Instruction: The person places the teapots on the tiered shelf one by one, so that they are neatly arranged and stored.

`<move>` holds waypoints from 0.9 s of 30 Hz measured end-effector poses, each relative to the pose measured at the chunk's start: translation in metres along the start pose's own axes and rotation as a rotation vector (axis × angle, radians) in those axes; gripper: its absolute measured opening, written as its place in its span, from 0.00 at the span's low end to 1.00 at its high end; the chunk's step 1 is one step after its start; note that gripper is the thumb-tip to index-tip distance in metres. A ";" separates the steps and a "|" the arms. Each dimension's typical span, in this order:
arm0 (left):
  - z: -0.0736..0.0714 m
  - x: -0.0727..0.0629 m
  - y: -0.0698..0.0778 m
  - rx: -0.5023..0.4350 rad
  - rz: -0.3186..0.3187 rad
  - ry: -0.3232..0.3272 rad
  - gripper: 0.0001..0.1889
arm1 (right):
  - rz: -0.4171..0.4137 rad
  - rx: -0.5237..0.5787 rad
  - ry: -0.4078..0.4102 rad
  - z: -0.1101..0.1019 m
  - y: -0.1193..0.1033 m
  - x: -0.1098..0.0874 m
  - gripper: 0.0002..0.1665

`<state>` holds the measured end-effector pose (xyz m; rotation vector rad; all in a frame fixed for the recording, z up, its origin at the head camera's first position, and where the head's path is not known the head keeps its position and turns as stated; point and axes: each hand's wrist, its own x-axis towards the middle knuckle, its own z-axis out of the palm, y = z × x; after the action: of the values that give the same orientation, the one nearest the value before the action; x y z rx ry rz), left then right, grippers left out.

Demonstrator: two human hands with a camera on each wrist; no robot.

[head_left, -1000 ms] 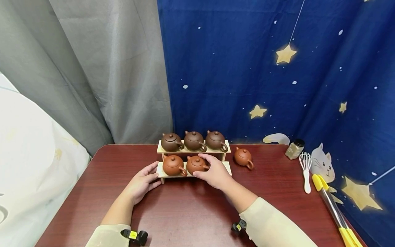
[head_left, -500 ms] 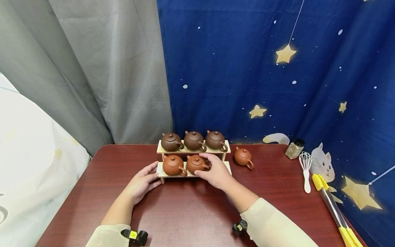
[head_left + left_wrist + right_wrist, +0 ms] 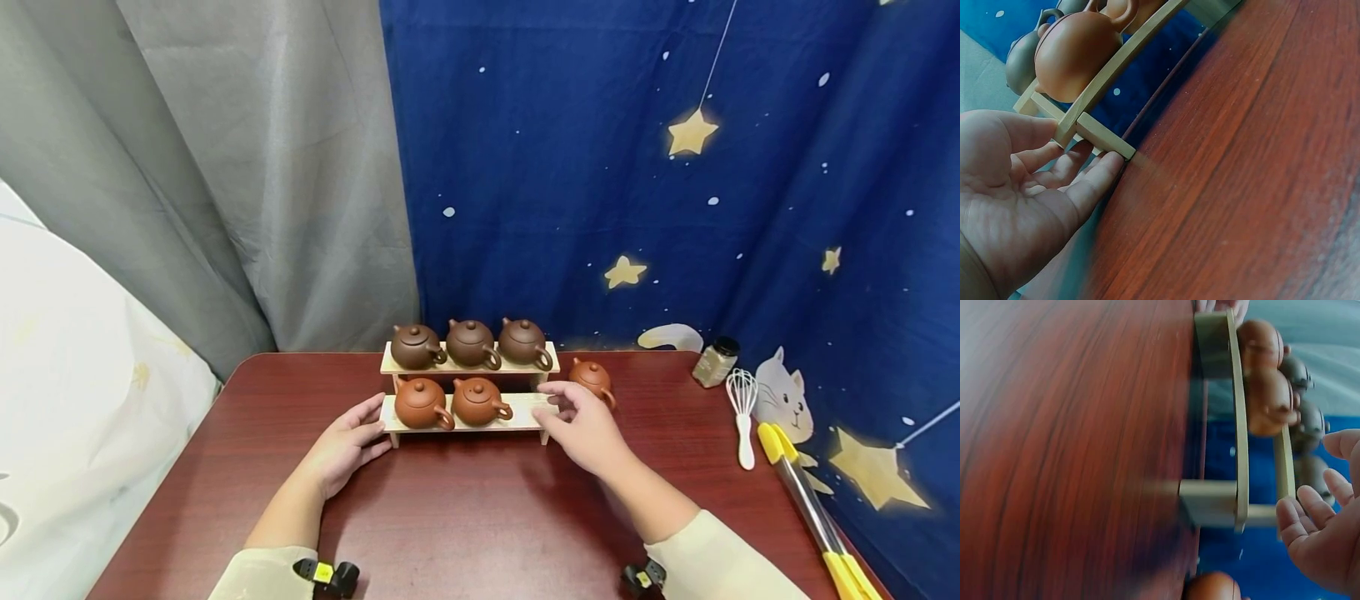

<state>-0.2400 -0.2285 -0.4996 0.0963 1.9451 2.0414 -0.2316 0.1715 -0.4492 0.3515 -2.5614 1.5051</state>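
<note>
A two-tier wooden stand (image 3: 517,412) holds dark brown teapots on its upper shelf, among them a left teapot (image 3: 415,348), a middle teapot (image 3: 469,344) and a right teapot (image 3: 522,342). Two reddish-brown teapots, one at the left (image 3: 419,405) and one in the middle (image 3: 476,404), sit on the lower shelf. My left hand (image 3: 345,443) grips that shelf's left end, thumb on top and fingers beneath, as the left wrist view shows. Over the shelf's bare right end, my right hand (image 3: 587,429) has loosely bent fingers with nothing between them. Behind it, a third reddish-brown teapot (image 3: 592,375), partly hidden, sits on the table.
On the right of the dark red table (image 3: 465,517) lie a white whisk (image 3: 744,417) and yellow-tipped tongs (image 3: 813,508). A black-lidded jar (image 3: 716,362) stands at the back right corner. Grey and blue curtains hang behind the table.
My right hand has let go of the middle reddish-brown teapot and moved right, toward the one on the table. The left hand stays at the stand's end.
</note>
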 end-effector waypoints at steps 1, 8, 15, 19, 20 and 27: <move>0.000 0.000 0.000 0.000 0.001 0.000 0.36 | -0.007 -0.008 0.015 -0.005 0.003 -0.001 0.22; 0.000 -0.001 0.000 0.006 -0.006 0.007 0.36 | 0.010 -0.067 0.059 -0.033 0.026 -0.002 0.23; 0.001 -0.001 0.000 0.000 -0.009 0.009 0.36 | 0.052 -0.131 0.097 -0.054 0.049 0.007 0.27; 0.001 0.000 0.000 -0.003 -0.013 0.011 0.36 | 0.059 -0.162 0.111 -0.063 0.057 0.015 0.29; 0.001 0.000 0.000 -0.004 -0.013 0.012 0.36 | 0.060 -0.173 0.115 -0.065 0.059 0.017 0.30; 0.001 0.000 0.000 -0.006 -0.009 0.017 0.36 | 0.100 -0.247 0.122 -0.073 0.075 0.033 0.34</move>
<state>-0.2396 -0.2275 -0.4999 0.0685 1.9461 2.0486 -0.2834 0.2667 -0.4684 0.0986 -2.6600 1.1776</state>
